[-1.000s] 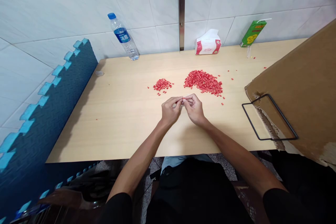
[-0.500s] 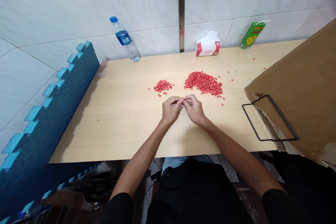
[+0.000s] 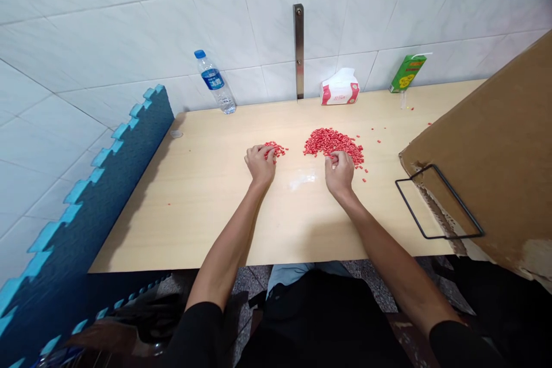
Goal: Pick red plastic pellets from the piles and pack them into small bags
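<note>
Head view, from the left edge of the frame: a blue foam mat [image 3: 92,204] with a toothed, lighter edge stands along the end of the pale wooden tabletop [image 3: 202,184], and a small clear cap [image 3: 176,134] lies just beside it. Upper left of centre, a water bottle [image 3: 218,87] with a blue cap and label stands near the tiled wall. Near the middle of the frame, the left hand [image 3: 260,164] reaches over the left side of the smaller heap of red pieces [image 3: 279,150]; its fingers are curled downward, and whether that grip pinches a piece cannot be told. A metal bar [image 3: 299,52] is fixed upright to the wall at upper centre, and below it, between the hands, a shiny clear patch [image 3: 303,179] shows on the wood. Right of centre spreads the larger heap of red pieces [image 3: 328,141], with the right hand [image 3: 339,173] at its near edge, thumb and fingers drawn close together; what lies between them is hidden. Behind this heap sits a red-and-white tissue pack [image 3: 340,93]. Farther right, a green drink carton [image 3: 406,75] with a straw stands at upper right, and a black wire frame [image 3: 457,199] rests against brown cardboard [image 3: 487,149].
</note>
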`<state>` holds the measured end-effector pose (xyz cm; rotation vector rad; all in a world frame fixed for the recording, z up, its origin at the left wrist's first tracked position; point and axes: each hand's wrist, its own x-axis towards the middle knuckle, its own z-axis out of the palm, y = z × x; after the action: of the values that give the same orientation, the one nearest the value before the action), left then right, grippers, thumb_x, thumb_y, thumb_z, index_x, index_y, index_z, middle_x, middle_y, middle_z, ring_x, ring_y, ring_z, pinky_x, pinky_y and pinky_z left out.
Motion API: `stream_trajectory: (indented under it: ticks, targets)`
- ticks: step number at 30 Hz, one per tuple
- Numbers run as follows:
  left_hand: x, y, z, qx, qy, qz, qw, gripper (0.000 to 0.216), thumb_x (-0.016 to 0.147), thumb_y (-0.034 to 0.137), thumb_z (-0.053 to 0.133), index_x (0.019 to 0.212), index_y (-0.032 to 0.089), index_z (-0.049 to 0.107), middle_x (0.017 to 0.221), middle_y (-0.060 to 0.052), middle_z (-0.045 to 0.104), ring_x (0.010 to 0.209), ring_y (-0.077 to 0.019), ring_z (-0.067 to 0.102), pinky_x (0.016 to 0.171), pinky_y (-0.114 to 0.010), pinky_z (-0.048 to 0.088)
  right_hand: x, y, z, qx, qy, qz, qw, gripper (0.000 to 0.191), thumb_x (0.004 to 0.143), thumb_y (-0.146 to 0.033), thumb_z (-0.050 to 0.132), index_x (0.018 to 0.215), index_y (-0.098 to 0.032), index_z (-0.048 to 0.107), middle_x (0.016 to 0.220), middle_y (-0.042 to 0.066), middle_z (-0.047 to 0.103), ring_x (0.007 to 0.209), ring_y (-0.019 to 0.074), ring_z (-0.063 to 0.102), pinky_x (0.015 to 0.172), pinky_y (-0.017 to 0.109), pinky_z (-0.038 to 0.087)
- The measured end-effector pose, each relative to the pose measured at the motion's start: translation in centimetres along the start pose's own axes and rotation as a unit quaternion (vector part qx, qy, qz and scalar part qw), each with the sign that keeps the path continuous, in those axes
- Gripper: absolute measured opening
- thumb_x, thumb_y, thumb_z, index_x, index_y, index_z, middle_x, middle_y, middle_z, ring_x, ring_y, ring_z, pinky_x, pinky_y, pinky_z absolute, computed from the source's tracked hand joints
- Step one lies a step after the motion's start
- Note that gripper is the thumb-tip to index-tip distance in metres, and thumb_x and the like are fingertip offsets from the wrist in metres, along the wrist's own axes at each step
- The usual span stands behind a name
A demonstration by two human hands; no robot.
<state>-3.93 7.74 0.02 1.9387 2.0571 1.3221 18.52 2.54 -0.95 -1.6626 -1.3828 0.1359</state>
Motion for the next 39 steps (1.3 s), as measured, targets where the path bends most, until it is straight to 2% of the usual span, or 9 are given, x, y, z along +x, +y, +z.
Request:
stream_trajectory:
  ticks: [6,10,14,21,25,29,32,34,39]
  targets:
    - [1.4,-0.6,0.7,0.027,-0.031,-0.041,0.998,0.012,0.083,0.03,0.061,0.085,0.026,0.072,0.109,-0.008,0.059,0.11,-0.0295,0.047,0.096,-0.048,0.035,0.4,0.0,0.5,-0.043,-0.046,-0.025,0.998,0.019,0.086,-0.033,0.047,0.096,-0.019,0.057,0.097,0.01,0.062,0.098,0.0268,0.05,0.087,0.041,0.037]
    - [0.9,-0.2,0.2,0.025,-0.005,-0.048,0.998,0.013,0.082,0.029,0.063,0.092,0.026,0.071,0.125,-0.01,0.05,0.121,-0.033,0.039,0.102,-0.053,0.029,1.4,-0.3,1.0,-0.088,-0.091,-0.085,0.988,0.026,0.088,-0.036,0.048,0.103,-0.017,0.057,0.104,0.014,0.059,0.103,0.031,0.047,0.09,0.047,0.033]
    - [-0.3,0.3,-0.3,0.02,0.022,-0.057,0.998,0.014,0.082,0.03,0.062,0.091,0.024,0.07,0.12,-0.011,0.053,0.117,-0.0319,0.043,0.1,-0.051,0.033,2.7,-0.5,1.9,-0.117,-0.116,-0.107,0.981,0.028,0.087,-0.041,0.05,0.097,-0.016,0.058,0.098,0.014,0.06,0.1,0.0319,0.048,0.09,0.05,0.033]
    - [-2.8,1.1,-1.5,-0.054,-0.008,0.08,0.995,0.015,0.085,0.028,0.057,0.092,0.02,0.068,0.104,-0.01,0.06,0.105,-0.0251,0.053,0.095,-0.043,0.042,4.0,0.8,0.9,-0.103,-0.005,-0.084,0.991,0.04,0.089,-0.046,0.044,0.113,-0.016,0.054,0.118,0.017,0.057,0.116,0.0306,0.045,0.103,0.053,0.025]
    - [-2.9,1.7,-1.0,-0.087,-0.069,0.155,0.982,0.018,0.083,0.03,0.06,0.096,0.019,0.066,0.103,-0.009,0.063,0.104,-0.0232,0.055,0.095,-0.042,0.044,3.1,2.5,-1.9,-0.146,-0.02,-0.063,0.987,0.052,0.087,-0.052,0.044,0.128,-0.019,0.047,0.139,0.017,0.043,0.133,0.0327,0.031,0.107,0.057,0.018]
    - [-1.7,3.2,1.1,-0.104,-0.161,0.197,0.961,0.035,0.08,0.038,0.065,0.11,0.021,0.064,0.122,-0.011,0.058,0.117,-0.0248,0.052,0.102,-0.041,0.041,1.7,3.9,-4.2,-0.205,-0.087,-0.046,0.974,0.071,0.083,-0.061,0.046,0.14,-0.022,0.034,0.153,0.018,0.021,0.141,0.0396,0.011,0.104,0.067,0.011]
    - [0.1,4.4,3.1,-0.081,-0.262,0.204,0.94,0.077,0.068,0.052,0.073,0.136,0.026,0.047,0.148,-0.013,0.037,0.136,-0.032,0.036,0.109,-0.047,0.034,1.7,4.6,-4.2,-0.228,-0.154,-0.028,0.961,0.086,0.077,-0.069,0.049,0.146,-0.022,0.026,0.156,0.019,0.01,0.141,0.0442,0.007,0.102,0.07,0.013]
    - [1.4,4.9,4.5,-0.053,-0.314,0.197,0.927,0.104,0.059,0.062,0.075,0.146,0.025,0.031,0.154,-0.015,0.024,0.14,-0.0372,0.026,0.11,-0.052,0.029,2.2,5.0,-3.7,-0.236,-0.183,-0.023,0.954,0.093,0.074,-0.072,0.051,0.147,-0.023,0.022,0.157,0.02,0.005,0.141,0.0457,0.006,0.102,0.07,0.014]
    - [3.4,5.5,7.0,0.004,-0.353,0.228,0.907,0.116,0.056,0.074,0.068,0.149,0.023,0.021,0.156,-0.017,0.02,0.143,-0.0389,0.019,0.115,-0.053,0.016,4.6,5.4,-2.6,-0.231,-0.226,-0.051,0.945,0.097,0.072,-0.073,0.052,0.149,-0.023,0.02,0.158,0.018,0.004,0.143,0.0426,0.008,0.107,0.066,0.013]
